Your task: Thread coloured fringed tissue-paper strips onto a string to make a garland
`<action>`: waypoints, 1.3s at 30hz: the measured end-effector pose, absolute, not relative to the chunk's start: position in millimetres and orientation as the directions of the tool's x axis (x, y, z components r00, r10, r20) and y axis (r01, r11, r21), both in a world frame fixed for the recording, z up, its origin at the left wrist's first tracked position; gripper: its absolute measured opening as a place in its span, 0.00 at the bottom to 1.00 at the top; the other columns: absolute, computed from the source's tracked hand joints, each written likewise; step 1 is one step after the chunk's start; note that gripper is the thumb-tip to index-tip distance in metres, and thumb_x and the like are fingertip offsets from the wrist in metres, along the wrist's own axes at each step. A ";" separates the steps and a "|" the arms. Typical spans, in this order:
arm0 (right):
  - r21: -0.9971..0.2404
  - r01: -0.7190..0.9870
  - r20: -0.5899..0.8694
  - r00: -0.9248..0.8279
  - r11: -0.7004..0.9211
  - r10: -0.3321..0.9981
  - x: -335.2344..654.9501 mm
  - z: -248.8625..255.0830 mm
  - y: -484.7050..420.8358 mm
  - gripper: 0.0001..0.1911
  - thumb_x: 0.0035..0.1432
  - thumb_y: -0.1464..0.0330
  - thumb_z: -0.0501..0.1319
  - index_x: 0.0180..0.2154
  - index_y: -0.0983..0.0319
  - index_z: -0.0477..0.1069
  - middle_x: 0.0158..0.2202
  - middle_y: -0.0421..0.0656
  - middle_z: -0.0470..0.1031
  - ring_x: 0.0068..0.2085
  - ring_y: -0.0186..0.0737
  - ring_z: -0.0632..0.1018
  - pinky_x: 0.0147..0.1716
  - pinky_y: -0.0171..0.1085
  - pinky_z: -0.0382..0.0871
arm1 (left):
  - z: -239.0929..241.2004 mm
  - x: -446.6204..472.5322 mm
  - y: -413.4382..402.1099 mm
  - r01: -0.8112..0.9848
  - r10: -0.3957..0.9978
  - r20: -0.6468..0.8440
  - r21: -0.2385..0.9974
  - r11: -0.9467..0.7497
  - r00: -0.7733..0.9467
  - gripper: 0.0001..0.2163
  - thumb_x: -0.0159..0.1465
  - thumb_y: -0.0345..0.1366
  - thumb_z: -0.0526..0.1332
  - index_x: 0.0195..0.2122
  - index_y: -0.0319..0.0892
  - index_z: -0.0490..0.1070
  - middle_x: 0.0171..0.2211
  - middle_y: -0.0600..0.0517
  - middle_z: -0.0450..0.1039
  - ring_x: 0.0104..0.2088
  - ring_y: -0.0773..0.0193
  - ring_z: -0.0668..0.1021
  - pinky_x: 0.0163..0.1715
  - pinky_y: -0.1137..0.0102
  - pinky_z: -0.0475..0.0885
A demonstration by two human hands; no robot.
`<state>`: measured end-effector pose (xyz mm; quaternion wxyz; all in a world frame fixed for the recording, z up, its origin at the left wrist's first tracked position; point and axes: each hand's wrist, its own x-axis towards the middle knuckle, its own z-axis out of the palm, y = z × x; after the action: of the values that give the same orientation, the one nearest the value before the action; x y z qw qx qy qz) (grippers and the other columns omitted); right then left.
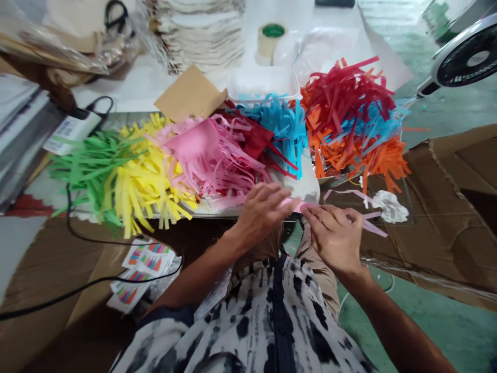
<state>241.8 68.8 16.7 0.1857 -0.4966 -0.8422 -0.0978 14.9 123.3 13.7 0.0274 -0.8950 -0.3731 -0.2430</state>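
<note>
My left hand (261, 212) and my right hand (334, 234) meet at the near edge of a low table, both pinching a thin pink paper strip (292, 204). More pale pink strips (371, 221) trail to the right past my right hand. Just beyond my left hand lies the heap of pink fringed paper (209, 155). Beside it sit dark red paper (256, 140) and blue strips (285, 124).
Green (89, 166) and yellow fringed paper (143, 181) lie at the left, red and orange strips (349, 119) at the right. A crumpled white wad (390, 206), tape roll (271, 37), fan (466, 54), black cable (77, 233), printed cards (140, 269) and flattened cardboard (446, 207) surround the table.
</note>
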 end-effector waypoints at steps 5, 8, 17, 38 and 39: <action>-0.026 0.876 0.407 -0.432 0.482 0.805 258.4 18.9 63.9 0.15 0.70 0.71 0.62 0.55 0.56 0.78 0.53 0.41 0.85 0.54 0.46 0.80 0.50 0.49 0.55 | 8.5 -14.8 123.6 0.610 0.615 0.420 0.166 -0.775 0.667 0.10 0.74 0.32 0.60 0.49 0.51 0.80 0.49 0.57 0.84 0.52 0.61 0.78 0.61 0.58 0.66; 0.002 0.873 0.413 -0.445 0.488 0.795 274.0 21.3 61.2 0.15 0.70 0.72 0.61 0.54 0.54 0.79 0.53 0.41 0.85 0.53 0.49 0.81 0.48 0.50 0.56 | 17.1 -38.8 121.6 0.737 0.735 0.437 0.207 -0.644 0.519 0.11 0.72 0.29 0.60 0.39 0.51 0.82 0.41 0.56 0.85 0.50 0.58 0.79 0.62 0.54 0.66; -0.044 0.886 0.393 -0.410 0.462 0.823 274.5 26.7 67.1 0.10 0.67 0.68 0.63 0.48 0.58 0.79 0.48 0.43 0.86 0.54 0.53 0.79 0.51 0.52 0.56 | 23.3 18.0 118.3 0.548 0.617 0.357 0.284 -0.787 0.701 0.11 0.72 0.28 0.58 0.49 0.42 0.79 0.47 0.47 0.82 0.49 0.57 0.78 0.52 0.60 0.76; -0.362 0.900 0.279 -0.146 0.245 0.949 266.8 19.4 88.9 0.14 0.71 0.57 0.60 0.37 0.57 0.79 0.41 0.46 0.80 0.49 0.53 0.73 0.47 0.49 0.56 | 24.5 0.1 139.2 0.778 0.865 0.153 0.382 -0.499 0.479 0.10 0.74 0.42 0.62 0.39 0.42 0.76 0.39 0.49 0.80 0.43 0.55 0.76 0.42 0.60 0.65; -0.345 0.909 0.278 -0.138 0.233 0.950 266.5 18.8 89.1 0.14 0.70 0.57 0.61 0.37 0.57 0.79 0.43 0.47 0.79 0.50 0.54 0.72 0.47 0.49 0.56 | 25.3 1.5 140.0 0.791 0.868 0.148 0.361 -0.494 0.474 0.10 0.74 0.42 0.62 0.38 0.42 0.76 0.38 0.48 0.80 0.43 0.54 0.76 0.41 0.60 0.65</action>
<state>266.5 89.1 18.8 0.2228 -0.6174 -0.7530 0.0463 1.5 140.0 25.3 -0.1220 -0.8499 -0.4880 -0.1570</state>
